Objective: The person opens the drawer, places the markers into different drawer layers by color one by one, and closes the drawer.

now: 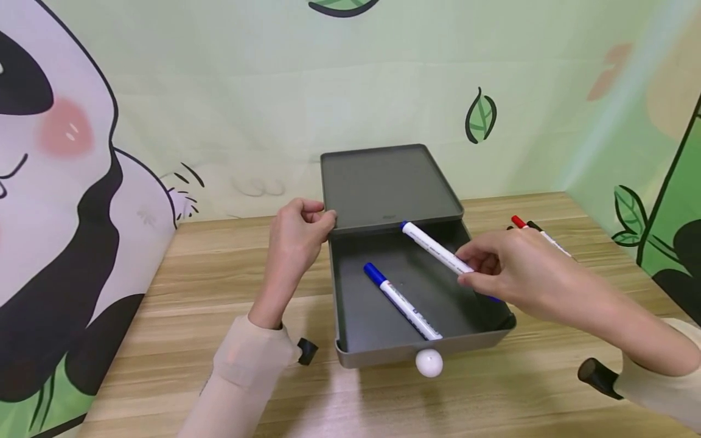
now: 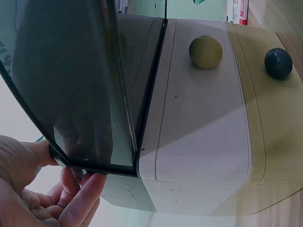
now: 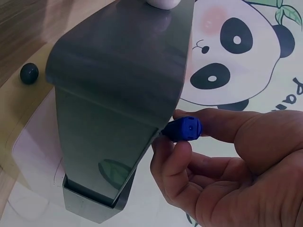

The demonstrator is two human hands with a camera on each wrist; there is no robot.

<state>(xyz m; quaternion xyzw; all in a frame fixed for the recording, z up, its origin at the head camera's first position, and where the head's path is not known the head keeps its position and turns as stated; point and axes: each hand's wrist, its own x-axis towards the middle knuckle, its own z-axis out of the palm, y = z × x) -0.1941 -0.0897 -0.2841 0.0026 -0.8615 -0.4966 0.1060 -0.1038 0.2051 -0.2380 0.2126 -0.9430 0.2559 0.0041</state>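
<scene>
A grey drawer cabinet [image 1: 391, 185] stands on the table, its top drawer [image 1: 350, 316] pulled out by a white knob [image 1: 429, 363]. My left hand [image 1: 296, 252] pinches the cabinet's front left corner; in the left wrist view, the thumb and fingers of this hand [image 2: 52, 189] lie on either side of the corner. Above the drawer, my right hand [image 1: 520, 274] holds a white marker [image 1: 435, 248] with blue ends, tilted, between thumb and fingers. Its blue end [image 3: 191, 128] faces the right wrist camera. Another blue-capped marker [image 1: 405, 304] lies on the drawer floor.
Behind my right hand, a red-capped marker [image 1: 518, 221] and a black-capped marker [image 1: 537, 225] lie on the wooden table [image 1: 219, 274]. Lower drawers show a yellowish knob [image 2: 206, 52] and a dark knob [image 2: 278, 64]. A printed panda backdrop [image 1: 246, 109] rises behind.
</scene>
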